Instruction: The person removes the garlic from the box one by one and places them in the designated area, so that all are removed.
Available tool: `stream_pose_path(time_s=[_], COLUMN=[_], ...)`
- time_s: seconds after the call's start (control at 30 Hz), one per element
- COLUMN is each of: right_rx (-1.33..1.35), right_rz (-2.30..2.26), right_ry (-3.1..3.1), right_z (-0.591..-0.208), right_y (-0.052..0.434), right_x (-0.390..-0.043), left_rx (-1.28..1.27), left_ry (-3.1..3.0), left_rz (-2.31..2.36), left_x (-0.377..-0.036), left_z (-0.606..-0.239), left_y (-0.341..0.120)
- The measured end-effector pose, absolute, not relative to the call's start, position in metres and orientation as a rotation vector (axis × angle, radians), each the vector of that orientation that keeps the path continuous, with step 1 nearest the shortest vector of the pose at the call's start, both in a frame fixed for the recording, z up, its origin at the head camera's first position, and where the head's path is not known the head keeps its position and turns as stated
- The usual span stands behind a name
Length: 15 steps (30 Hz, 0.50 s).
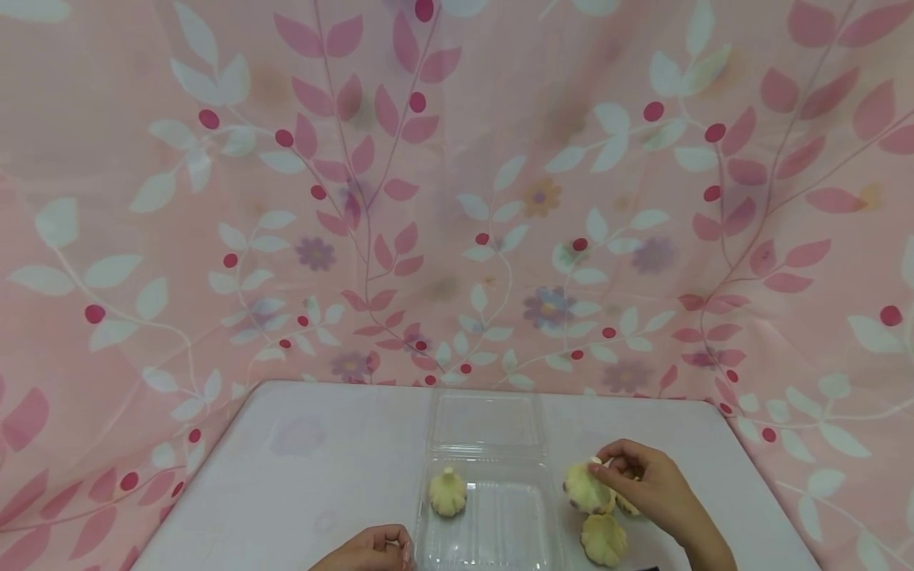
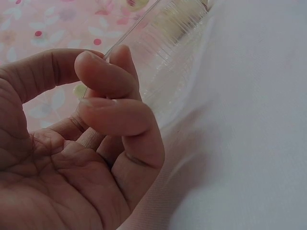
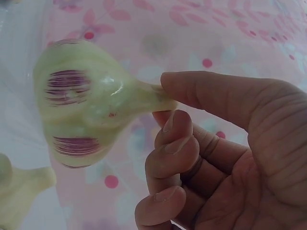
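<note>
Garlic bulb (image 1: 587,488), pale yellow with purple streaks, is pinched by its stem between the thumb and curled fingers (image 3: 175,143) of the right hand (image 1: 646,484), lifted just right of the clear plastic box (image 1: 485,515). Another bulb (image 1: 604,539) lies on the worktop (image 1: 321,468) just below that hand, and a further one (image 1: 447,492) sits at the left edge of the box tray. Whether more pieces lie behind the right hand cannot be told.

The left hand (image 1: 367,549) rests at the near edge of the worktop, beside the box's left wall; its fingers (image 2: 112,103) are loosely curled and hold nothing, with the ribbed clear plastic just past the fingertips.

The box lies open, its lid (image 1: 484,420) folded back flat toward the far side. The worktop is pale, smooth and white-lilac, with rounded far corners. Behind and around it hangs a pink cloth (image 1: 457,198) printed with white and rose leaves, red berries and small flowers, filling the whole background
</note>
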State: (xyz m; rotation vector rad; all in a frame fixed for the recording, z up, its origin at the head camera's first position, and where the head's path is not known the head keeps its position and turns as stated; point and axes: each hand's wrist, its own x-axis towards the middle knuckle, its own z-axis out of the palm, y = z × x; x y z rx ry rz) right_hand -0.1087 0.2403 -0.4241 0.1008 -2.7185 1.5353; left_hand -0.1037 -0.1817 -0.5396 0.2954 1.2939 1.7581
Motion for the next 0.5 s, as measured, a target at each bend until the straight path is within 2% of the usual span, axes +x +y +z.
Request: stream_pose_path(time_s=[0.5], right_rx=[0.096], right_rz=[1.513], right_ry=[-2.738], right_z=[-0.427], right_y=[0.255], right_x=[-0.107], left_rx=[0.316], left_ry=[1.304], left_rz=[1.748], left_x=[-0.105], left_z=[-0.540], left_y=[-0.183])
